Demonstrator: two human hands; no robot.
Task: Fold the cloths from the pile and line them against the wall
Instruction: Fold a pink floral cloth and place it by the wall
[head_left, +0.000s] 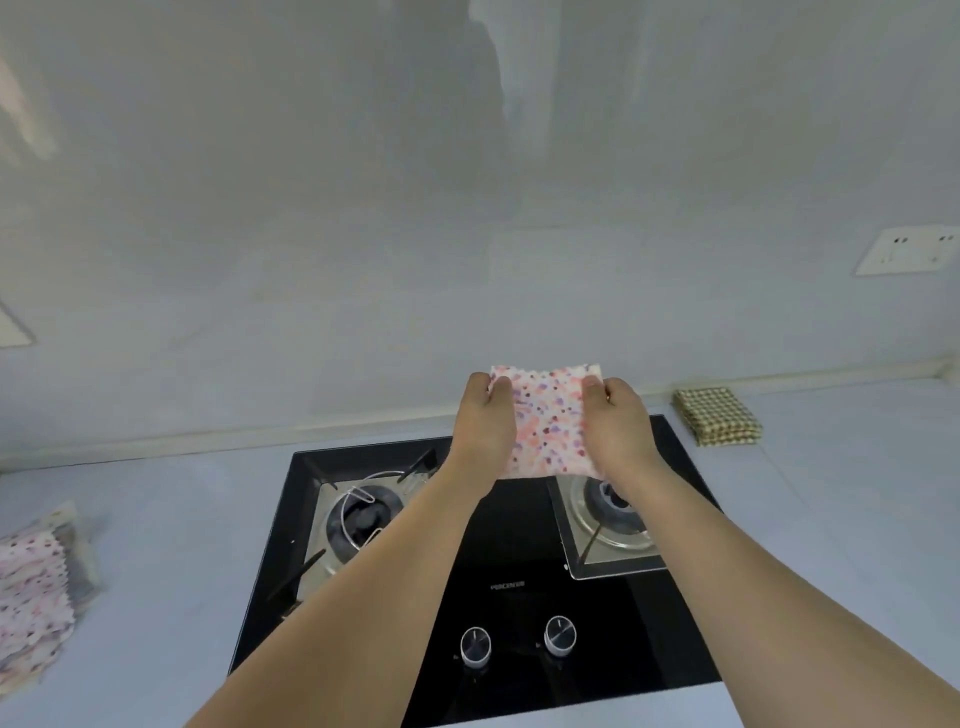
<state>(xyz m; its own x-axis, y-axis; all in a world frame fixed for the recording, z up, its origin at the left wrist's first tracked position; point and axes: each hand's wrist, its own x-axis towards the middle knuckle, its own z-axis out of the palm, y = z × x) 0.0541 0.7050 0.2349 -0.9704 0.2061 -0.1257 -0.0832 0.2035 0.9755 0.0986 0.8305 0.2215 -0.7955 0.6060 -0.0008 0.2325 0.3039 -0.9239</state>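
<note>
I hold a small white cloth with pink and purple spots (548, 421) up in the air above the back of the hob. My left hand (483, 421) pinches its upper left corner and my right hand (618, 423) pinches its upper right corner. The cloth hangs flat between them. A pile of similar spotted cloths (34, 587) lies on the counter at the far left. One folded checked olive cloth (719, 423) lies against the wall at the right.
A black glass gas hob (519, 587) with two burners and two knobs fills the counter middle. The pale wall (467, 234) rises behind it, with a socket plate (906, 250) at the right. Bare counter (841, 509) lies right of the hob.
</note>
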